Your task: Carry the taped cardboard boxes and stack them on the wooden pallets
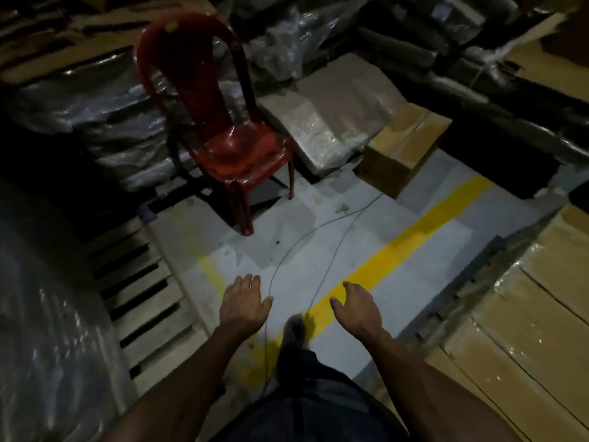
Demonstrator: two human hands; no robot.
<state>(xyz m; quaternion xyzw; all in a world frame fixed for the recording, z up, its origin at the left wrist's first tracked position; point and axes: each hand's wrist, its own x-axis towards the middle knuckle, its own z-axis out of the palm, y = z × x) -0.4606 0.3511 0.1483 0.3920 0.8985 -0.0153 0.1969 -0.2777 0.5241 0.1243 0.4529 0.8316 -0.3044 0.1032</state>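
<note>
**Reaching out with both hands bare, boxes still apart**

Reaching forward over the pale floor (306, 256), the left hand (245, 301) and the right hand (358, 306) hang side by side with a gap between them. Both are spread and relaxed, fingers loosely extended, and neither has hold of anything. A thin cable (318, 231) loops across the floor and passes between the two hands, close by the left thumb; whether it touches the thumb cannot be told.

The nearest single taped cardboard box (403, 148) sits on the floor well ahead of the hands and to the right, just beyond the far end of the yellow floor line (404, 247) — well apart from either palm. Beside it, to its left, lies a plastic-wrapped bundle (318, 135), and left of that stands a red plastic chair (223, 122) with shiny film over its seat.

A stack of taped cardboard boxes (535, 314) fills the right edge of the view, near the right forearm but not touched by it. On the left a wooden pallet (149, 301) shows bare slats beside the left arm, with dark film-wrapped goods (47, 314) further left — dim and hard to make out. One foot (294, 330) steps down below the hands, at the near end of the yellow line.
</note>
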